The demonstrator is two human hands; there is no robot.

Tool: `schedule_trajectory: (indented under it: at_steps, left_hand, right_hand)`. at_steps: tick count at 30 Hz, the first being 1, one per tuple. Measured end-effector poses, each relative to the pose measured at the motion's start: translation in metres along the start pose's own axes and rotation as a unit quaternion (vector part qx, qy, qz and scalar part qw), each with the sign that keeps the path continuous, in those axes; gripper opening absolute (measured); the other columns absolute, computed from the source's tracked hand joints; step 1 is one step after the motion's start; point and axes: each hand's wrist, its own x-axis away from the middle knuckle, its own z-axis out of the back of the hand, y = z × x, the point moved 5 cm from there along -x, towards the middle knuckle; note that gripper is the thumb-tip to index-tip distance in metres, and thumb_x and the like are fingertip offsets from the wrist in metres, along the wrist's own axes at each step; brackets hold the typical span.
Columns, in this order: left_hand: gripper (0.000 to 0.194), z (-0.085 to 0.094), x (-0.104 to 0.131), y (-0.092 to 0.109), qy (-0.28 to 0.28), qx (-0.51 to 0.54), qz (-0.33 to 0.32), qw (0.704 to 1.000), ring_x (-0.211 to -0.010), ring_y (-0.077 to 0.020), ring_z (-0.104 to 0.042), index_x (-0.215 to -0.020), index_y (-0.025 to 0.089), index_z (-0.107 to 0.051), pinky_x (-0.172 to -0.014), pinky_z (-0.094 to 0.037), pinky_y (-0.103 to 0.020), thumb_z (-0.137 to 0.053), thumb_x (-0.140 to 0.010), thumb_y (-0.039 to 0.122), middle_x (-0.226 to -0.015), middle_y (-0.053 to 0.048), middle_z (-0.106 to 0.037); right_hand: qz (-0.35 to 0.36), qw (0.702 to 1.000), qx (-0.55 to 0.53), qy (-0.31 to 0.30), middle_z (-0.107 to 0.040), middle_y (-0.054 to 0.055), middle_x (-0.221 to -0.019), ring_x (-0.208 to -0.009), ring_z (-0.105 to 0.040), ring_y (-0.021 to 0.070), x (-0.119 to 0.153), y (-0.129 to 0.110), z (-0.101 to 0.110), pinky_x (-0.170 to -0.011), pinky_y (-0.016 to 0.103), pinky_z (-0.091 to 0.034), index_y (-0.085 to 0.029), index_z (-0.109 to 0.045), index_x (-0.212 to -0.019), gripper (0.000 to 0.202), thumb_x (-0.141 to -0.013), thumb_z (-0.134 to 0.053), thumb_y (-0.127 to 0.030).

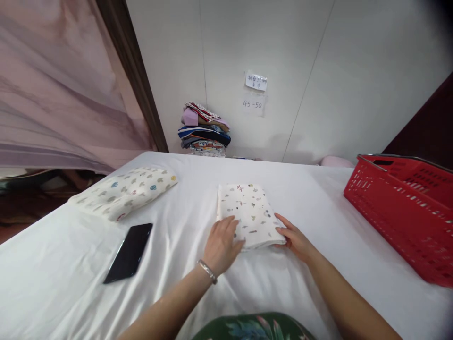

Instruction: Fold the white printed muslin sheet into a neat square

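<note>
A folded white cloth (252, 212) with small printed motifs lies flat in the middle of the white-covered surface. My left hand (222, 243), with a silver bracelet at the wrist, rests at its lower left edge. The thumb and fingers of that hand are apart, with the fingertips over the cloth. At the lower right corner, my right hand (295, 240) grips the cloth's edge, some fingers on top and others partly hidden beside or under it.
A black phone or tablet (129, 252) lies to the left, below a folded cream cloth (130, 191) with coloured prints. On the right stands a red plastic basket (399, 212). Stacked clothes (204, 130) sit by the wall, under a pink curtain's (67, 80) side.
</note>
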Motion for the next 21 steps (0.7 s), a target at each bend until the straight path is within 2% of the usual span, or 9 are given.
schedule_trajectory:
  at_steps: [2,4,9,15,21]
  left_hand:
    - [0.055,-0.010,0.001,0.021,-0.025,-0.012,-0.041,0.999,-0.120,-0.0270,-0.038,-0.122,0.020,-0.041,-0.102,-0.024,-0.050,-0.059,-0.071,0.030,-0.128,-0.012,-0.046]
    - [0.063,-0.022,0.002,0.035,-0.037,-0.029,-0.051,0.998,-0.123,-0.0281,-0.034,-0.127,0.021,-0.035,-0.102,-0.022,-0.052,-0.061,-0.070,0.027,-0.133,-0.011,-0.040]
    - [0.072,-0.040,-0.010,0.054,-0.011,-0.049,-0.039,0.998,-0.128,-0.0275,-0.027,-0.134,0.020,-0.023,-0.102,-0.024,-0.050,-0.055,-0.070,0.017,-0.140,-0.010,-0.030]
    - [0.069,-0.039,-0.031,0.062,0.033,-0.016,-0.034,0.999,-0.115,-0.0238,-0.042,-0.134,0.019,-0.024,-0.096,-0.034,-0.043,-0.050,-0.070,0.013,-0.130,-0.010,-0.042]
    - [0.053,-0.036,-0.040,0.053,0.003,0.023,-0.034,0.999,-0.101,-0.0214,-0.051,-0.123,0.020,-0.038,-0.086,-0.042,-0.037,-0.044,-0.071,0.010,-0.116,-0.007,-0.053]
  right_hand:
    - [0.003,1.000,-0.010,-0.004,-0.063,0.001,-0.090,-0.069,-0.058,0.0155,-0.001,-0.005,-0.004,-0.060,0.034,-0.054,-0.031,-0.037,-0.130,0.063,-0.071,-0.062,-0.029]
    - [0.003,1.000,-0.024,-0.009,-0.062,0.002,-0.096,-0.067,-0.058,0.0150,-0.002,-0.010,-0.008,-0.059,0.033,-0.053,-0.031,-0.037,-0.130,0.064,-0.071,-0.062,-0.029]
    - [0.014,0.999,-0.047,-0.016,-0.060,0.002,-0.103,-0.068,-0.059,0.0145,0.000,-0.021,-0.020,-0.059,0.032,-0.053,-0.031,-0.035,-0.130,0.064,-0.071,-0.061,-0.030]
    - [0.024,0.998,-0.062,-0.014,-0.062,0.002,-0.098,-0.070,-0.059,0.0149,0.000,-0.028,-0.030,-0.060,0.031,-0.052,-0.030,-0.036,-0.130,0.063,-0.072,-0.060,-0.030]
    - [0.047,0.998,-0.032,-0.041,-0.063,0.002,-0.087,-0.065,-0.058,0.0150,-0.005,-0.024,-0.027,-0.056,0.030,-0.050,-0.030,-0.035,-0.131,0.059,-0.077,-0.054,-0.040]
